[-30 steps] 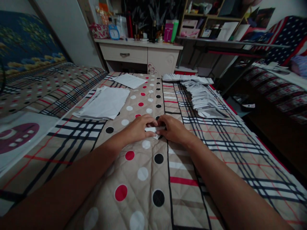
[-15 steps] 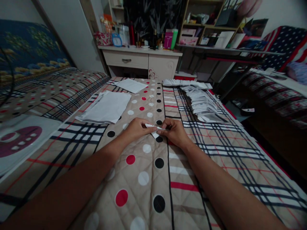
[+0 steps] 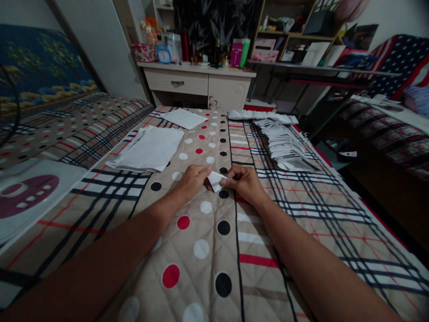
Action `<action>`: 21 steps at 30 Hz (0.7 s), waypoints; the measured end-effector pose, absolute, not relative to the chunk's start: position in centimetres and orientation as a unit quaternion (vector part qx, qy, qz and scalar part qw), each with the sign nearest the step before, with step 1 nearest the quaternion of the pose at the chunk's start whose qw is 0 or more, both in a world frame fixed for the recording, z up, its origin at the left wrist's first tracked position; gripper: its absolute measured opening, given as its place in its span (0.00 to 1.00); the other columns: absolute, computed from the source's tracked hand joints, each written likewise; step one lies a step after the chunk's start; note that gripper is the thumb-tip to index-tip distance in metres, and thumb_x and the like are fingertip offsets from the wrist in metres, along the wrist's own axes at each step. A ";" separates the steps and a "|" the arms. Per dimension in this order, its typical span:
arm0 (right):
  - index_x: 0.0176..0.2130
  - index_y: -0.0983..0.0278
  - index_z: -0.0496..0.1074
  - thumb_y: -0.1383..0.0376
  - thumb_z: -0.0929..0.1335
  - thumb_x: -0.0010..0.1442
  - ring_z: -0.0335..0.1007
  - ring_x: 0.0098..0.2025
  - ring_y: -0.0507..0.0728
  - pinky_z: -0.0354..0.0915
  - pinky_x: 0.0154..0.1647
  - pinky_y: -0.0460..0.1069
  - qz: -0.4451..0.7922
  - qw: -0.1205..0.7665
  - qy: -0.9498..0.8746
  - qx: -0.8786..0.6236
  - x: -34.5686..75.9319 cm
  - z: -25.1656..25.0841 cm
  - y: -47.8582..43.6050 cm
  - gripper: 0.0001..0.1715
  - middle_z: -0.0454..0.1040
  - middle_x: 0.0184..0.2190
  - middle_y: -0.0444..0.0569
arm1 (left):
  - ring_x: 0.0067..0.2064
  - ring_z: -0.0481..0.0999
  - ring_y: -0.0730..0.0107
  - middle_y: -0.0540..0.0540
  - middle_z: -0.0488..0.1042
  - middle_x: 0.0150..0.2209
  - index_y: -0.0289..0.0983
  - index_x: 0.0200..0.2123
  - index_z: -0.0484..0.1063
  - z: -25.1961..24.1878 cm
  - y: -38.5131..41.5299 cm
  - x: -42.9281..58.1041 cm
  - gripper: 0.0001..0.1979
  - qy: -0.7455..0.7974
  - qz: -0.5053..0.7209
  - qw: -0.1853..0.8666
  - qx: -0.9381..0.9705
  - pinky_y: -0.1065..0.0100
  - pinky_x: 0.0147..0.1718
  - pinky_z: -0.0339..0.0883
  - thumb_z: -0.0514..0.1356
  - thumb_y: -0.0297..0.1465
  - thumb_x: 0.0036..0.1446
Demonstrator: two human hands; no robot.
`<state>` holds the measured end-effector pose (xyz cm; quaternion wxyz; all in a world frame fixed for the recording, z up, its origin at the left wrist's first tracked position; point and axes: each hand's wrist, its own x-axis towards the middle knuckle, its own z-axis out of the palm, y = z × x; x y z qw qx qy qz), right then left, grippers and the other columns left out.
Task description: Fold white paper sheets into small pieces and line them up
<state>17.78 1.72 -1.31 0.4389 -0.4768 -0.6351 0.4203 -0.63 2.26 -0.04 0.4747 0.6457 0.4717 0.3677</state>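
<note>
Between my two hands is a small folded piece of white paper (image 3: pixel 215 180), held just over the patterned bedspread (image 3: pixel 201 286). My left hand (image 3: pixel 193 180) grips its left edge, with the thumb on top and the other fingers partly hidden behind. On the other side, my right hand (image 3: pixel 246 181) pinches the right corner between thumb and curled fingers. A stack of white paper sheets (image 3: pixel 147 150) lies to the left beyond my left hand. To the right, past my right hand, a long row of folded white papers (image 3: pixel 284 145) overlaps on the bed.
Farther back lie another white sheet (image 3: pixel 184 118) and a second row of folded papers (image 3: pixel 261 117). A white bag with a purple print (image 3: pixel 70 174) rests at the left. Behind the bed stands a white dresser (image 3: pixel 174 82) crowded with bottles and a blue clock (image 3: pixel 163 52).
The folded paper has turned so that its flat white face shows more. My left thumb has drawn back leftward from the middle of the paper; my right hand has barely moved.
</note>
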 end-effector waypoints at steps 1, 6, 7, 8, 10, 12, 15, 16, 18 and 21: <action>0.19 0.65 0.68 0.60 0.76 0.43 0.60 0.24 0.50 0.55 0.26 0.47 0.423 0.440 -0.631 -0.479 17.8 -1.3 1.7 0.16 0.68 0.20 0.42 | 0.22 0.73 0.71 0.45 0.75 0.19 0.32 0.22 0.74 -0.1 2.3 -0.6 0.24 0.473 0.368 0.473 0.646 0.72 0.24 0.64 0.49 0.38 0.63; 0.21 0.65 0.70 0.58 0.77 0.42 0.60 0.23 0.50 0.56 0.25 0.47 0.426 0.451 -0.607 -0.496 17.7 -1.3 1.6 0.17 0.69 0.19 0.42 | 0.22 0.73 0.73 0.46 0.75 0.21 0.31 0.26 0.75 -0.5 2.3 -0.4 0.22 0.463 0.376 0.465 0.654 0.73 0.23 0.65 0.56 0.45 0.58; 0.21 0.65 0.70 0.57 0.77 0.42 0.59 0.23 0.50 0.56 0.24 0.47 0.430 0.451 -0.603 -0.498 17.6 -1.3 1.6 0.18 0.69 0.19 0.42 | 0.22 0.72 0.74 0.47 0.75 0.21 0.31 0.28 0.75 -0.6 2.4 -0.3 0.19 0.465 0.378 0.469 0.648 0.73 0.22 0.64 0.61 0.44 0.55; 0.21 0.65 0.70 0.57 0.77 0.42 0.59 0.23 0.50 0.55 0.24 0.46 0.434 0.449 -0.601 -0.498 17.6 -1.2 1.6 0.18 0.69 0.19 0.42 | 0.21 0.71 0.75 0.48 0.74 0.21 0.31 0.29 0.75 -0.7 2.4 -0.2 0.17 0.471 0.380 0.474 0.640 0.74 0.21 0.63 0.65 0.42 0.51; 0.22 0.66 0.70 0.56 0.76 0.43 0.59 0.23 0.49 0.54 0.24 0.46 0.442 0.443 -0.604 -0.494 17.5 -1.1 1.6 0.18 0.69 0.20 0.43 | 0.19 0.69 0.77 0.50 0.72 0.19 0.31 0.29 0.75 -0.8 2.5 -0.1 0.15 0.481 0.388 0.481 0.622 0.74 0.19 0.61 0.68 0.39 0.47; 0.22 0.66 0.70 0.55 0.74 0.48 0.57 0.22 0.49 0.53 0.24 0.46 0.452 0.437 -0.611 -0.480 17.5 -0.9 1.6 0.18 0.67 0.19 0.42 | 0.18 0.67 0.78 0.52 0.71 0.18 0.31 0.28 0.74 -0.8 2.5 -0.1 0.14 0.484 0.401 0.484 0.609 0.75 0.17 0.60 0.69 0.37 0.46; 0.20 0.66 0.69 0.52 0.72 0.51 0.55 0.21 0.48 0.51 0.23 0.46 0.473 0.426 -0.619 -0.460 17.6 -0.8 1.6 0.21 0.64 0.18 0.41 | 0.17 0.65 0.80 0.53 0.70 0.18 0.32 0.26 0.72 -0.6 2.5 -0.1 0.14 0.484 0.418 0.490 0.592 0.76 0.16 0.58 0.69 0.36 0.45; 0.20 0.66 0.69 0.52 0.72 0.50 0.55 0.21 0.48 0.51 0.23 0.46 0.478 0.423 -0.618 -0.459 17.6 -0.8 1.6 0.21 0.64 0.18 0.41 | 0.17 0.65 0.80 0.53 0.70 0.19 0.32 0.25 0.71 -0.5 2.5 -0.1 0.14 0.483 0.422 0.494 0.587 0.76 0.15 0.57 0.69 0.35 0.45; 0.20 0.66 0.70 0.53 0.73 0.49 0.55 0.21 0.48 0.51 0.22 0.46 0.473 0.432 -0.610 -0.467 17.5 -0.8 1.5 0.20 0.65 0.18 0.42 | 0.18 0.67 0.79 0.52 0.72 0.21 0.32 0.26 0.71 -0.3 2.4 -0.1 0.14 0.476 0.428 0.509 0.575 0.76 0.16 0.59 0.70 0.36 0.44; 0.21 0.66 0.71 0.55 0.73 0.49 0.56 0.21 0.49 0.52 0.22 0.46 0.431 0.481 -0.584 -0.491 17.2 -0.6 1.1 0.18 0.65 0.17 0.42 | 0.22 0.71 0.77 0.50 0.76 0.25 0.31 0.30 0.73 0.0 2.4 -0.1 0.17 0.454 0.409 0.548 0.570 0.75 0.20 0.64 0.72 0.36 0.41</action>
